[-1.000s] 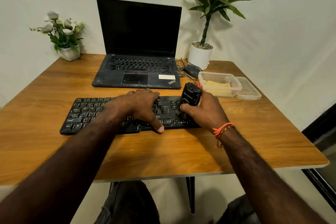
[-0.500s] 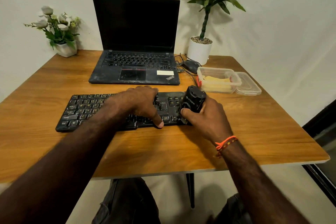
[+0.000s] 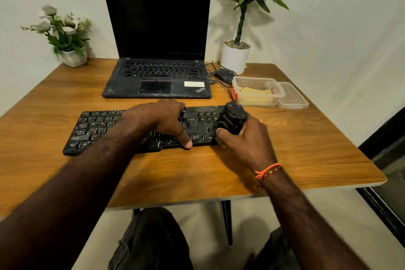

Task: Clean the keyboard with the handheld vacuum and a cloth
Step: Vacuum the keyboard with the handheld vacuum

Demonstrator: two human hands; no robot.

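A black keyboard [image 3: 96, 127] lies across the middle of the wooden table [image 3: 175, 173]. My left hand [image 3: 162, 119] rests over its centre, fingers curved across the far edge and thumb pressed on the front edge. My right hand [image 3: 245, 138] grips a small black handheld vacuum [image 3: 232, 117], which stands tilted on the keyboard's right end with its lower part hidden by my fingers. A yellow cloth [image 3: 255, 92] lies folded inside a clear plastic container [image 3: 258, 82] behind the vacuum.
An open black laptop [image 3: 157, 50] stands behind the keyboard. A mouse [image 3: 224, 74] with cables and a tall potted plant [image 3: 235, 57] sit at the back right, a flower pot [image 3: 73, 57] at the back left. The container's lid [image 3: 292, 96] lies beside it.
The vacuum has tipped and slid a little toward the keyboard's right end in my right hand. My left hand stays on the keyboard. The camera has shifted slightly.
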